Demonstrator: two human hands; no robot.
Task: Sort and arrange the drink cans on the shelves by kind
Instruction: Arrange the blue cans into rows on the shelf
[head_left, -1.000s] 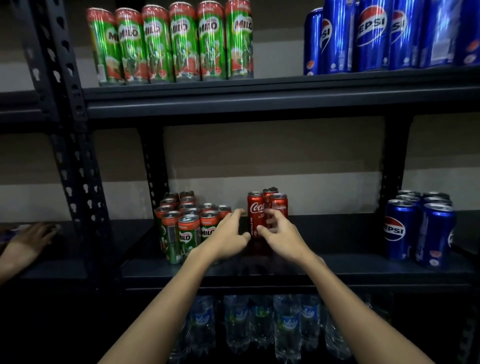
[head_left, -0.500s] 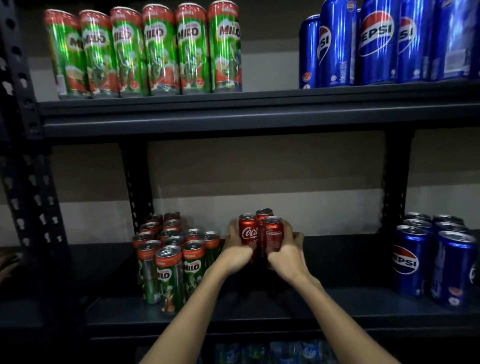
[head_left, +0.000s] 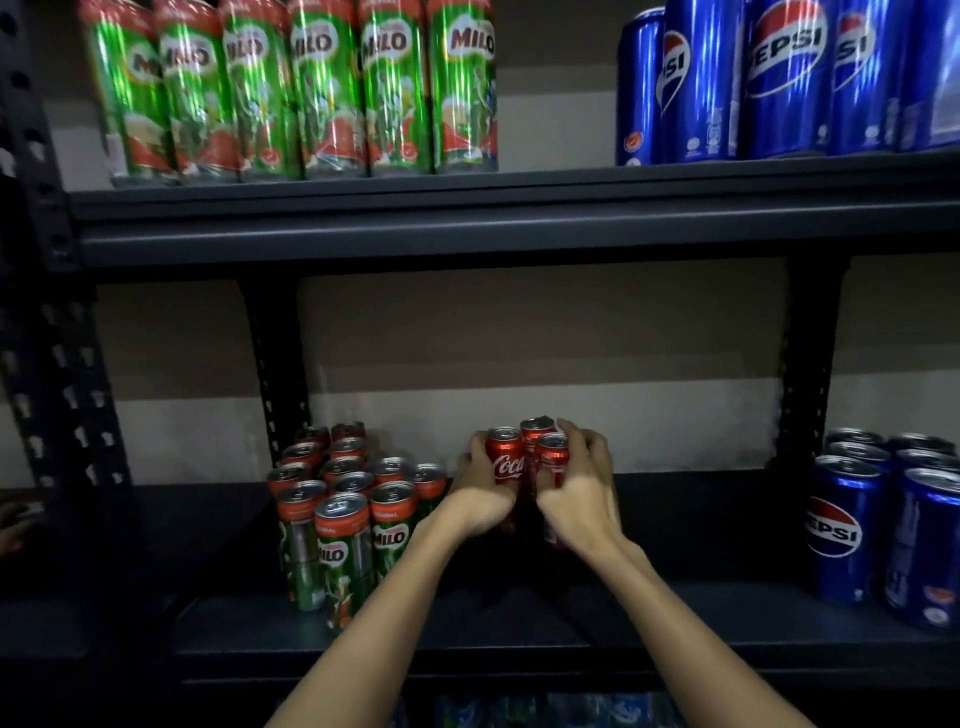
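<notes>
Three red Coca-Cola cans (head_left: 524, 467) stand upright in a tight cluster near the middle of the lower shelf (head_left: 675, 618), and both hands are wrapped round them from opposite sides. The left hand (head_left: 480, 496) cups the cluster's left flank, its fingers curled against the front can with the white script showing just beside the thumb. The right hand (head_left: 579, 493) closes in from the right — its fingers (head_left: 576, 436) arch over the tops of the two rear cans and its palm covers their lower halves. The two hands almost meet in front of the cans, thumbs close together, so the cluster is held between them; whether the cans rest on the shelf or are lifted clear of it cannot be told, since the hands hide their bases.

Just to the left of the left forearm stands a packed group of green Milo cans (head_left: 343, 525), upright, several rows deep, apart from the red ones. At the right end of the same shelf, well apart from the hands, stand blue Pepsi cans (head_left: 852, 530). On the upper shelf (head_left: 519, 218) a row of tall Milo cans (head_left: 311, 88) sits at the left and tall Pepsi cans (head_left: 779, 78) at the right — each kind in its own block.
</notes>
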